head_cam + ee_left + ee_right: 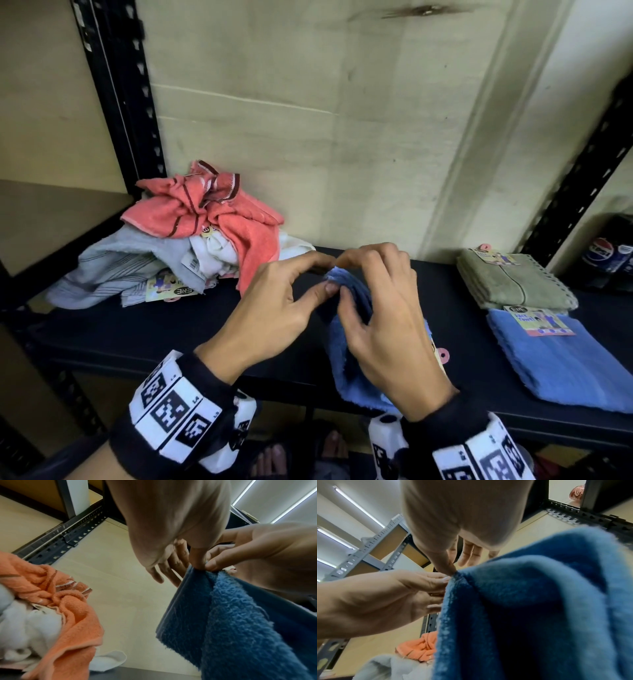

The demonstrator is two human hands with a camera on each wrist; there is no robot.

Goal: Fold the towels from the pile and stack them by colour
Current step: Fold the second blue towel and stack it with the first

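Observation:
A blue towel [349,373] hangs doubled over the black shelf board [171,329], near its front edge. My left hand [325,274] and right hand [346,277] meet at its top corner, and each pinches the cloth there with thumb and fingertips. In the left wrist view my left thumb [197,559] and my right hand's fingertips [212,565] press the same tip of the blue towel [231,615]. At the back left lies the unfolded pile [191,240], with a coral towel [219,219] on grey and white ones. A folded green towel [513,281] and a folded blue towel [555,359] lie at the right.
Black slotted uprights stand at the back left [116,102] and at the right [582,178]. Pepsi bottles [606,253] stand beyond the right upright. Bare shelf board lies between the pile and the folded towels. A foot in a sandal [274,459] shows below the shelf.

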